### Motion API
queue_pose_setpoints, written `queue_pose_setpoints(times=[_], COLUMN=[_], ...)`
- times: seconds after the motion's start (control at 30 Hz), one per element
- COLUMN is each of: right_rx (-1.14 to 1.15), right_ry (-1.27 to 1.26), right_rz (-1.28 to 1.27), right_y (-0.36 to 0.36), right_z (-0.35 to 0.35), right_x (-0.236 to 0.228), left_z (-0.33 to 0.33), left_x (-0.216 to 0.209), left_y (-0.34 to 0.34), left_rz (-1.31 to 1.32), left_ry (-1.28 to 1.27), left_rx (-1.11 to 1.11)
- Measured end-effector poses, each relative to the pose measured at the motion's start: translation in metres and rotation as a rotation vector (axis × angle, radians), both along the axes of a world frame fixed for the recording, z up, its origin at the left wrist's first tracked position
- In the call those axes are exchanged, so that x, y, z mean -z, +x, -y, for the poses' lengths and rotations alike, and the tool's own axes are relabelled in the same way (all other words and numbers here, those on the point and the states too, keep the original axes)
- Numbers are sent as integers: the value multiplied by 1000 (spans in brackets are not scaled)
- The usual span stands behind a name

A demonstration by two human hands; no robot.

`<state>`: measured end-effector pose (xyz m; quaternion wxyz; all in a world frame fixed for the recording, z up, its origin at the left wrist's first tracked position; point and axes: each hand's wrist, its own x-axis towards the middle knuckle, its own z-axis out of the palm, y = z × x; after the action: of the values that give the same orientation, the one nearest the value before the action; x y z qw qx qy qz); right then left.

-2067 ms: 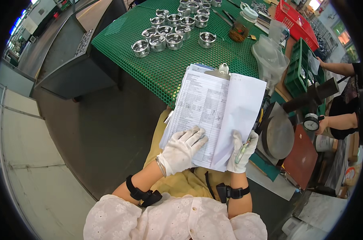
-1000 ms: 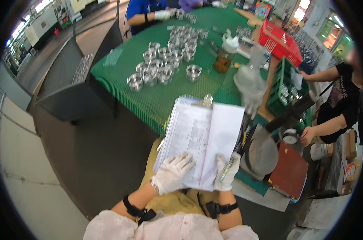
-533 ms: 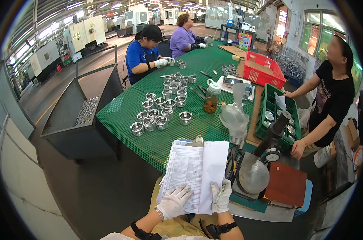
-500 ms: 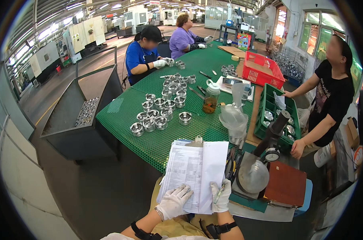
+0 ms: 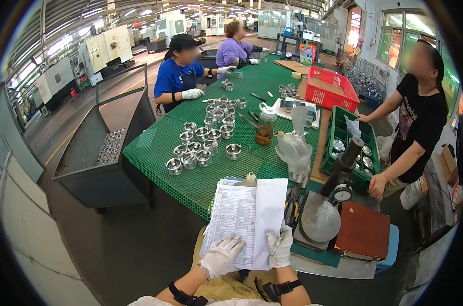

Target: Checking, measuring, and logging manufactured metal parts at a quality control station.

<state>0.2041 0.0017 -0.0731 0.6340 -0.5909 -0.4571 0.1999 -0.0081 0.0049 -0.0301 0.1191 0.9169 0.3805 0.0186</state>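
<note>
Resting palm-down on the printed page, the gloved left hand (image 5: 223,256) has its fingers extended, lying flat and close together. The gloved right hand (image 5: 279,247) is curled at the right side of the papers, thumb toward the sheet, pinching a slim pen (image 5: 278,244); whether it also grips the board beneath, cannot tell. The clipboard of papers (image 5: 234,211) lies between and ahead of both hands, above the lap, its metal clip (image 5: 250,179) at the far end. A blank white sheet (image 5: 270,204) covers its right part.

Counts: one clipboard, one pen, one lidded jar (image 5: 265,125), one red basket (image 5: 333,87), one green crate (image 5: 338,166), one dial gauge (image 5: 342,193), three co-workers. Metal ring-shaped parts (image 5: 204,158): one stands apart at the right of the near group; the others overlap, no sure count.

Edges: the near-left edge of the green mesh-covered table (image 5: 175,191) slants down toward the clipboard's upper left. A stretch of mesh separates the clip from the lone part. Floor shows between the clipboard and the grey cart (image 5: 104,186). On the right, pliers (image 5: 293,206) and a round metal plate (image 5: 320,222) crowd close.
</note>
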Motion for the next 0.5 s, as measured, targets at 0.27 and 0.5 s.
queue_pose_setpoints(times=[0.27, 0.5], right_rx=[-22, -14], right_ry=[-56, 20], right_rz=[-16, -14], right_y=[-1, -3], right_z=[4, 1], right_x=[-14, -9], left_z=[1, 2], left_x=[1, 3], left_y=[0, 0], left_rz=[28, 20], left_ry=[-19, 1], left_rx=[-12, -16])
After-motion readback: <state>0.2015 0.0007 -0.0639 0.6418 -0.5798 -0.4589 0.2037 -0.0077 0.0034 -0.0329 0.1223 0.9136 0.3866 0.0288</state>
